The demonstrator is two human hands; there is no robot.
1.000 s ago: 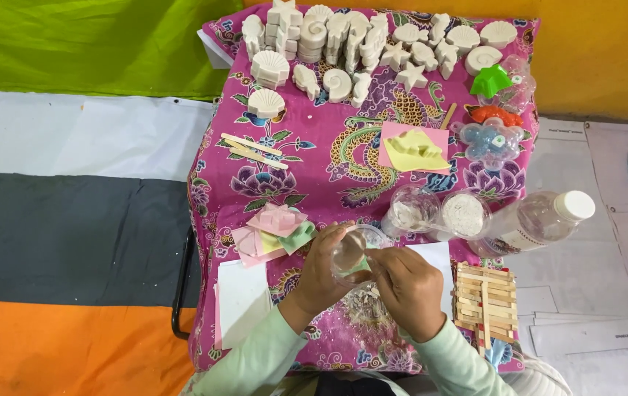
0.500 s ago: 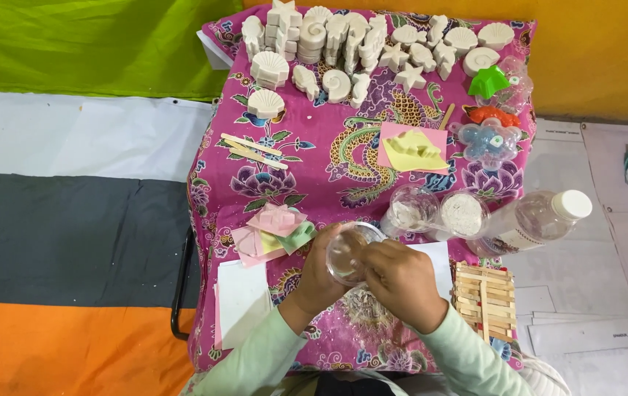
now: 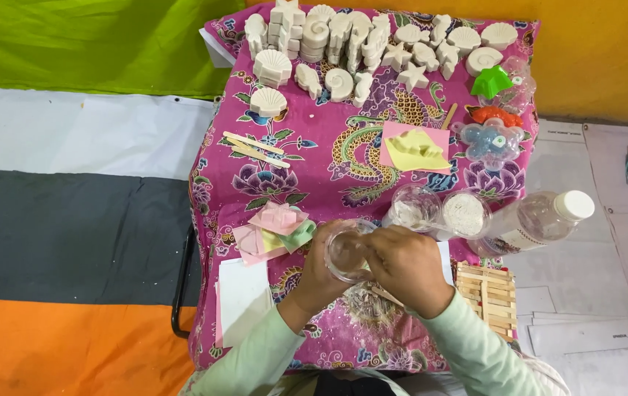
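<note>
both hands, left hand (image 3: 322,270) and right hand (image 3: 403,265), wrap fingers around 1 clear cup (image 3: 344,251), beside 2 more cups (image 3: 438,211).

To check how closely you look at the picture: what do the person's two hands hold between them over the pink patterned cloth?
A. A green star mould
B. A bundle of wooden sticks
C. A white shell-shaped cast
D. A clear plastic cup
D: both the left hand and the right hand close around a clear plastic cup, tilted so its mouth faces the camera.
</note>
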